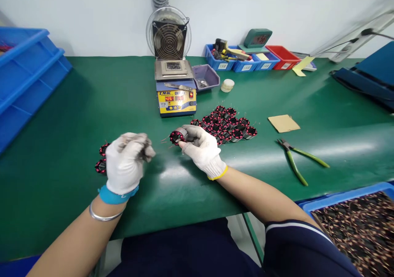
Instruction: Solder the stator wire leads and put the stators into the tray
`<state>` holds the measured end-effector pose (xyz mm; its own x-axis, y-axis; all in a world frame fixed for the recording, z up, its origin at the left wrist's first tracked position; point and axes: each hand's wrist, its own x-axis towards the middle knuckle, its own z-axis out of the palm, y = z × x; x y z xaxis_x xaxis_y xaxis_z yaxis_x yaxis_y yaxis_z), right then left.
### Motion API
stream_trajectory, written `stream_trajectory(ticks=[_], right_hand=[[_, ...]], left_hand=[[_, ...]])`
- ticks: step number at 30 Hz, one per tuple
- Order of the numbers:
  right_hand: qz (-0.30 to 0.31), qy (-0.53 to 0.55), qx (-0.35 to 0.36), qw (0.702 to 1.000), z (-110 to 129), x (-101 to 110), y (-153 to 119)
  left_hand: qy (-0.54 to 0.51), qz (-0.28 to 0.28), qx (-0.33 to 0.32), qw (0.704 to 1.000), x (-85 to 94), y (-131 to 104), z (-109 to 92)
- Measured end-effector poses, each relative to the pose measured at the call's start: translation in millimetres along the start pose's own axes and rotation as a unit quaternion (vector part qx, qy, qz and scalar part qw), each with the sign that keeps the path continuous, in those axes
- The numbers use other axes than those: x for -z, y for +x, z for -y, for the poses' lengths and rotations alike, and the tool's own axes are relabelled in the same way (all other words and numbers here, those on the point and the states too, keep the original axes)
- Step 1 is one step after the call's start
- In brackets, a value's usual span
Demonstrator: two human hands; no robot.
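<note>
Here's my right hand [201, 147] gripping one wound ring [181, 132] beside the big cluster [225, 135]; my left hand [127, 158] curls, contents unclear. Two more rings [100, 166] sit leftward; which group's finished, I can't tell.

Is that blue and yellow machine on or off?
On. The machine has red numbers glowing on its front, and its switch glows red too.

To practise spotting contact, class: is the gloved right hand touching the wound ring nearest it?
Touching. The head view shows the right hand holding the wound ring, thumb at its lower edge, fingers against its upper side.
</note>
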<state>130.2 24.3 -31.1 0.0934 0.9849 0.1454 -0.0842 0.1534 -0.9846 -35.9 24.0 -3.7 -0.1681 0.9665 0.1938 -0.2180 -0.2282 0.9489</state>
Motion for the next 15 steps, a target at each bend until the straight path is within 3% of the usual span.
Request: stream_trajectory(ticks=[1,3,6,9,13,15], right_hand=[[-0.001,-0.004,0.012,1.0,0,0,-1],[0.001,-0.016,0.042,0.999,-1,1,-2],[-0.005,-0.055,0.083,0.995,-1,3,-3],[-0.024,-0.083,0.1,0.991,1,4,-2],[-0.028,-0.04,0.09,0.995,2,6,-1],[-0.028,-0.041,0.104,0.993,1,6,-2]], left_hand=[[0.03,-0.024,-0.044,0.998,0.9,2,1],[0.115,-0.001,-0.083,0.99,0.6,3,4],[0.22,0.128,-0.045,0.966,-2.9,0,8],[0.198,0.205,0.019,0.958,-3.8,-6,5],[0.121,0.101,0.009,0.987,1.1,-4,3],[0.119,0.104,0.003,0.987,0.5,-1,6]])
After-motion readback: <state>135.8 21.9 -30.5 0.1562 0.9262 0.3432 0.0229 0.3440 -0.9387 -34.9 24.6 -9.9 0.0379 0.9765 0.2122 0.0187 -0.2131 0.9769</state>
